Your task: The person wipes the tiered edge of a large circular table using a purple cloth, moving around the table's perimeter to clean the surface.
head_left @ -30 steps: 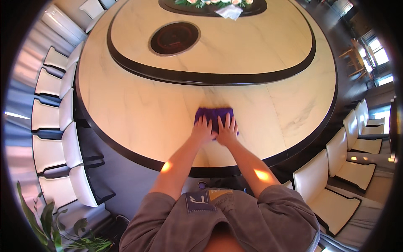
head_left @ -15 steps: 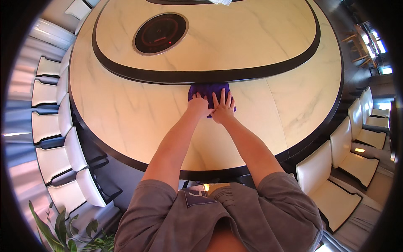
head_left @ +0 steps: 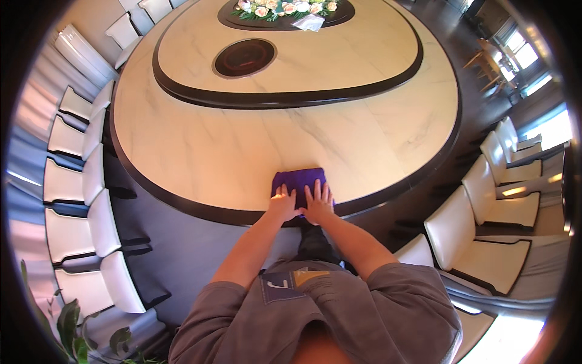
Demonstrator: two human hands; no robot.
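A folded purple cloth [head_left: 301,177] lies on the pale marble-patterned table [head_left: 206,151] at its near, dark-rimmed edge. Flat on the cloth's left part rests my left hand [head_left: 283,205], fingers stretched forward. My right hand [head_left: 317,203] presses on its right part with the fingers spread. The two thumbs come close together at the cloth's near side. Neither hand grips the cloth; both lie on top of it, hiding its near part.
A raised, dark-edged tier [head_left: 339,60] carries a round black cooktop [head_left: 245,58]. Behind it stands a flower arrangement [head_left: 285,8] with a crumpled white tissue [head_left: 309,23]. Cream chairs line both sides, such as one at right [head_left: 451,230]. A leafy plant [head_left: 70,324] is at lower left.
Both hands and the purple cloth have slid toward me, from beside the raised tier to the table's near edge. My view has shifted, bringing the flowers into sight.
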